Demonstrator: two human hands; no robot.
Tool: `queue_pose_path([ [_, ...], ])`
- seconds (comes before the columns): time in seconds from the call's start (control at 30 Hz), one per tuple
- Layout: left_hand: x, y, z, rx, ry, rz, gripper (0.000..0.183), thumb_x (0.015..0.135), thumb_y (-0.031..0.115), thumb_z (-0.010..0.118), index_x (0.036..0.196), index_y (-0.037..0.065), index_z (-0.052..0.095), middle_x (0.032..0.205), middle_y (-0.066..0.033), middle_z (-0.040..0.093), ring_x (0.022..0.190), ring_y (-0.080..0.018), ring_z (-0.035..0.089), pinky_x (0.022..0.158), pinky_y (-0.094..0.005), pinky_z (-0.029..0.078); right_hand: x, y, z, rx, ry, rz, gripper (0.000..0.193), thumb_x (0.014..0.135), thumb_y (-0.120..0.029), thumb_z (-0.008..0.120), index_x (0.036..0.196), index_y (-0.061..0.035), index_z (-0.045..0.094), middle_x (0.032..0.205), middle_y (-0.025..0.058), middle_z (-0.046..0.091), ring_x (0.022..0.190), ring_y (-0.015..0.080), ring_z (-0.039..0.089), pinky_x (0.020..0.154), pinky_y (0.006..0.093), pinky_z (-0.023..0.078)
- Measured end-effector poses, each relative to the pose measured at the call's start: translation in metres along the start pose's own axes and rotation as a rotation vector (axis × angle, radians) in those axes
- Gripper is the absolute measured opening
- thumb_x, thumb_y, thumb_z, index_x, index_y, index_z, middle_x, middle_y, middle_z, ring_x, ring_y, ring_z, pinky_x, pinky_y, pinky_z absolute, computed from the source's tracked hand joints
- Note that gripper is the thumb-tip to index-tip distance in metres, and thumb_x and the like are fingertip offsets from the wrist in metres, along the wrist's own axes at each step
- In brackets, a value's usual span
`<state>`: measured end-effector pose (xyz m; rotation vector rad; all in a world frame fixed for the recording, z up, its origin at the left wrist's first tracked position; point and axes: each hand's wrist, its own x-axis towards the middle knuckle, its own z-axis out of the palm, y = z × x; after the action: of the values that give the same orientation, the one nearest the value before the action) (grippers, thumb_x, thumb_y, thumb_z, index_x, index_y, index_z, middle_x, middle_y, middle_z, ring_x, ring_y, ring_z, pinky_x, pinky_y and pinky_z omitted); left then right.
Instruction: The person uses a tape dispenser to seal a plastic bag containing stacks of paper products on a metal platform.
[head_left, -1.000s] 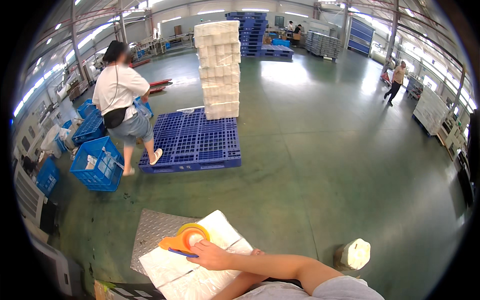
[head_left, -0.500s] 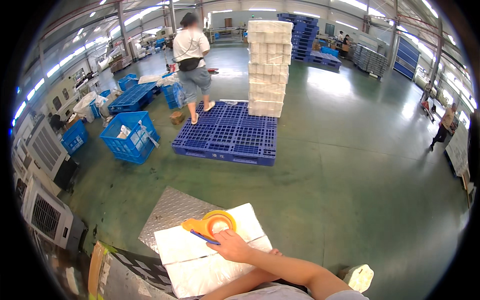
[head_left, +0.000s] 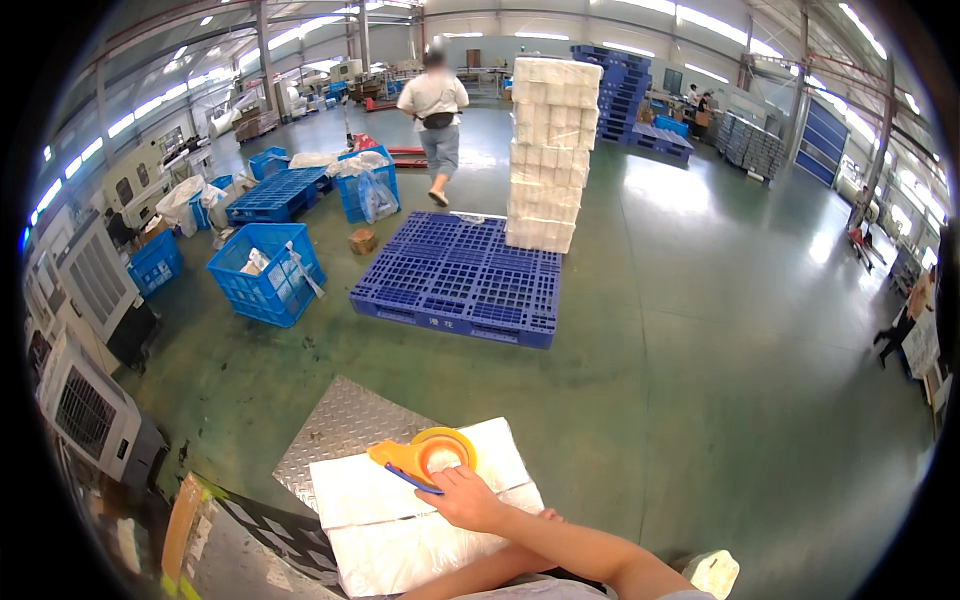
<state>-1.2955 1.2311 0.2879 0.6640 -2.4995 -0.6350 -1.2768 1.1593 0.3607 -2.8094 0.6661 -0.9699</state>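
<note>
A white plastic-wrapped package (head_left: 400, 550) with a seam across it lies in front of me. On top of it, an orange-and-yellow tape dispenser (head_left: 399, 455) with a blue edge rests near the far side. My right hand (head_left: 468, 500) is closed on the dispenser's near side, fingers at its roll. Crossing beneath my right forearm, my left arm reaches to the package's right edge. Only a small part of my left hand (head_left: 549, 515) shows there; its fingers are mostly hidden.
A metal tread plate (head_left: 345, 425) juts out beyond the package. Ahead lies a blue pallet (head_left: 450, 270) bearing a tall stack of white packages (head_left: 548, 160). Blue crates (head_left: 262, 285) stand to the left, near air coolers (head_left: 95, 410). A person (head_left: 436, 110) walks beyond the pallet.
The person ahead has stepped off the pallet and moved farther away. Another person at far right has shifted in view. My hands and the tape dispenser stay nearly in place.
</note>
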Motion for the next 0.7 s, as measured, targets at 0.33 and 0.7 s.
queue_pose_path([
  [0.33,0.0054,-0.0032,0.0008,0.011,-0.011,-0.006,0.016,0.082,0.024,0.052,0.089,0.009,0.053,0.089,-0.0095,0.054,0.088,-0.0237,0.046,0.082,-0.0412,0.033,0.0004,-0.0016,-0.0015,-0.031,0.006,-0.003,0.030,0.072,-0.008,0.057,0.101,-0.0097,0.063,0.086,0.0088,0.050,0.082,0.0225,0.051,0.072,0.0340,0.039],
  [0.7,0.0035,-0.0093,0.0008,0.020,-0.036,-0.007,0.018,0.083,0.025,0.052,0.092,0.009,0.053,0.092,-0.0101,0.053,0.091,-0.0240,0.046,0.083,-0.0416,0.033,-0.0017,0.0011,0.0047,-0.045,0.026,-0.015,0.034,0.070,-0.008,0.058,0.103,-0.0110,0.064,0.087,0.0081,0.051,0.080,0.0219,0.052,0.071,0.0336,0.038],
])
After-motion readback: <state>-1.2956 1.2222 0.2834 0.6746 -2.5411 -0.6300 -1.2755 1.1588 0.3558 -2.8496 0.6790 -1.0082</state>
